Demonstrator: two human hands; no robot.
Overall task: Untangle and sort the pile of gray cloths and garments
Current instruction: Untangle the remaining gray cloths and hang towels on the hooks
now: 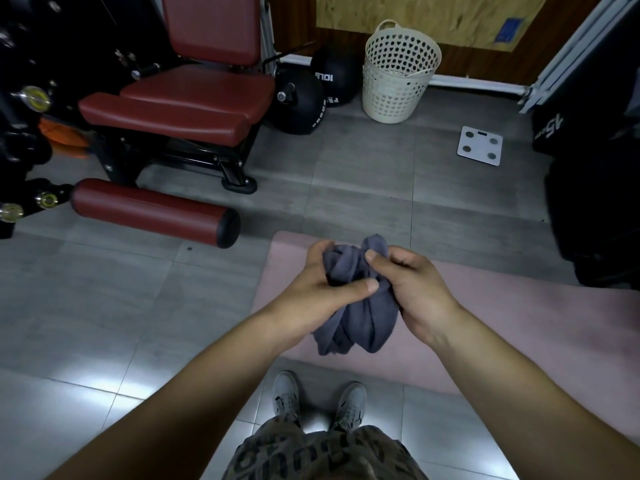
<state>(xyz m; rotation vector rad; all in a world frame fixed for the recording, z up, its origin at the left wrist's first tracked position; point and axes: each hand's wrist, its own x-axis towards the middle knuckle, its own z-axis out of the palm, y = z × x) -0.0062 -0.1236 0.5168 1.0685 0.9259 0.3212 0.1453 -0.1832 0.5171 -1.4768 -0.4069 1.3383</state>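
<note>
While you stood at the edge of the pink mat, your left hand and right hand both clutched one twisted gray cloth above it. Untangling looked barely begun; no sorted pieces were visible.

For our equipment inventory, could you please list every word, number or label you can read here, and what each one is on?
"10LB", last letter unsure: rear medicine ball
"45", tilted: black object at right edge
White lettering on front medicine ball: too blurred.
Blue sticker on wooden board: too small.
Print on shorts: unreadable.
Gray cloth: no text visible.
</note>
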